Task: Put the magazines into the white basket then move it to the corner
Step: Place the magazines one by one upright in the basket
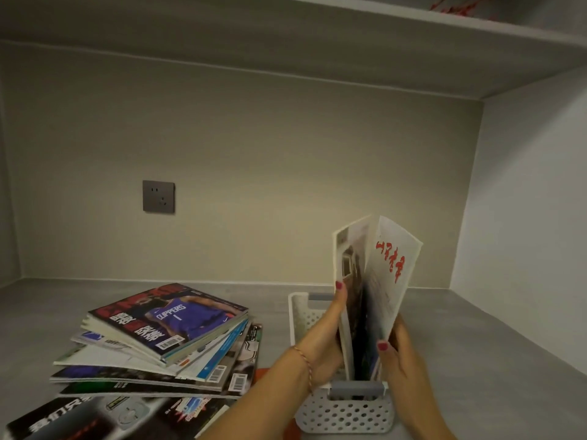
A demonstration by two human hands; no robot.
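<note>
A white perforated basket point(346, 414) with grey handles stands on the grey surface at the lower middle. A magazine point(392, 277) with red lettering stands upright in it, its pages fanned apart. My left hand point(327, 341) presses on the magazine's left side from inside the basket. My right hand point(397, 354) grips its right side, thumb on the cover. A messy stack of magazines point(165, 338) lies to the left of the basket, topped by one with a blue basketball jersey on the cover.
More magazines point(104, 417) lie at the bottom left edge. The surface point(476, 360) sits in an alcove with a back wall, a right side wall forming a corner point(451, 285), and a shelf overhead. A grey wall socket point(158, 197) is on the back wall.
</note>
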